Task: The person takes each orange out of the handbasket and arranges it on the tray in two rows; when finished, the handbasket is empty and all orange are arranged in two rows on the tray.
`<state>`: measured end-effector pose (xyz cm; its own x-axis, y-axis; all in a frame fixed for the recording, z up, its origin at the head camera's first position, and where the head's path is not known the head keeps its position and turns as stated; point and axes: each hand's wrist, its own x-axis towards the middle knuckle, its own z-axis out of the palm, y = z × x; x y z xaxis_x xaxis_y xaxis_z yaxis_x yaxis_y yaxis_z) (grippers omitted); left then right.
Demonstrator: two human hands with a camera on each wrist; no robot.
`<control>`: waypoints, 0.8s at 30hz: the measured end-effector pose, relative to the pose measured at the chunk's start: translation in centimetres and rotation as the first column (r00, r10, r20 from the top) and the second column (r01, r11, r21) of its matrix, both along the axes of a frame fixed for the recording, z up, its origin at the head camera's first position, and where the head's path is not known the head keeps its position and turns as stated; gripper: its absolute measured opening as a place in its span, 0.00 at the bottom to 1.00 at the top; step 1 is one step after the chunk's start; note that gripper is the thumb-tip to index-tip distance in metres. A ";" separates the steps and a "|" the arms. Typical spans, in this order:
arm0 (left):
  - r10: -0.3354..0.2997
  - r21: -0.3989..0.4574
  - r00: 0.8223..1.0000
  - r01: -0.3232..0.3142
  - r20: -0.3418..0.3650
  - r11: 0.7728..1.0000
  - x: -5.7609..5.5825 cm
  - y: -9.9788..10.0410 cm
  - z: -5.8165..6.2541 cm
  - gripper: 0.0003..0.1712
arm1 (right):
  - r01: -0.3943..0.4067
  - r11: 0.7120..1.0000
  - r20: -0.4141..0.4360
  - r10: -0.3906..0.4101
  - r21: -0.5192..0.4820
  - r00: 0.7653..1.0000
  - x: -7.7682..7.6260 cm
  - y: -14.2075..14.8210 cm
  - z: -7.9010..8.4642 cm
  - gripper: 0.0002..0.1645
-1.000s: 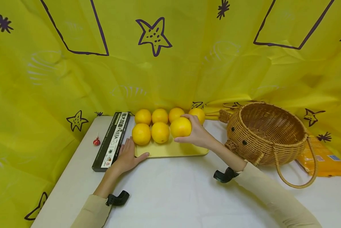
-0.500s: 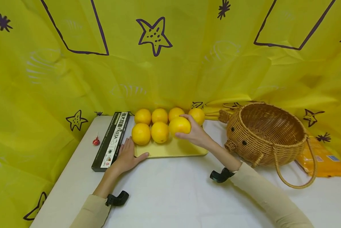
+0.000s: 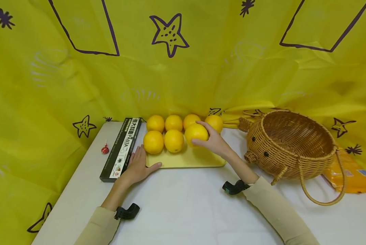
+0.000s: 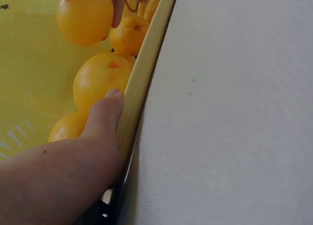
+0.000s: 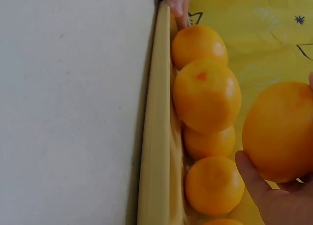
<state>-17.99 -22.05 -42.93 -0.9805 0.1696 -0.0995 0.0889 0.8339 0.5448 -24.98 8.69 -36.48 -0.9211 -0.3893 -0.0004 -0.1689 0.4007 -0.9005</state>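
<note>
My right hand [image 3: 215, 143] grips an orange [image 3: 196, 133] between its thumb and fingers. In the right wrist view the held orange [image 5: 281, 132] looks raised off the pale yellow tray [image 3: 198, 160]. To its left, two oranges sit in the tray's front row, one at the left end [image 3: 153, 142] and one beside the held fruit [image 3: 174, 140]. Several more oranges form the back row [image 3: 173, 123], partly hidden by those in front. My left hand [image 3: 138, 169] rests against the tray's left end, its thumb [image 4: 105, 115] extended along the front rim.
A black and white pasta box [image 3: 121, 149] lies just left of the left hand, with a small red-wrapped lollipop [image 3: 104, 149] beyond it. At right stands a wicker pig basket [image 3: 288, 146] with an orange packet [image 3: 351, 173] behind. A yellow curtain [image 3: 183, 81] hangs at the back.
My right forearm has swung a little to the left, while the hand keeps its grip on the orange over the tray. The left hand stays in place. The head view has shifted slightly.
</note>
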 end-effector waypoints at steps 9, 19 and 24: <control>-0.003 0.006 1.000 0.003 -0.028 1.000 -0.1 0.1 0.0 0.63 | 0.007 1.000 -0.026 -0.007 0.019 1.000 -0.9 0.3 -1.1 0.48; 0.008 -0.006 1.000 -0.008 -0.021 1.000 0.0 0.1 -0.1 0.64 | -0.031 0.995 -0.142 0.044 0.094 0.989 -1.3 0.0 -2.4 0.50; 0.001 0.001 1.000 -0.001 -0.023 1.000 0.0 0.1 -0.2 0.63 | -0.028 0.993 -0.132 0.043 0.118 0.990 -1.2 0.1 -2.8 0.51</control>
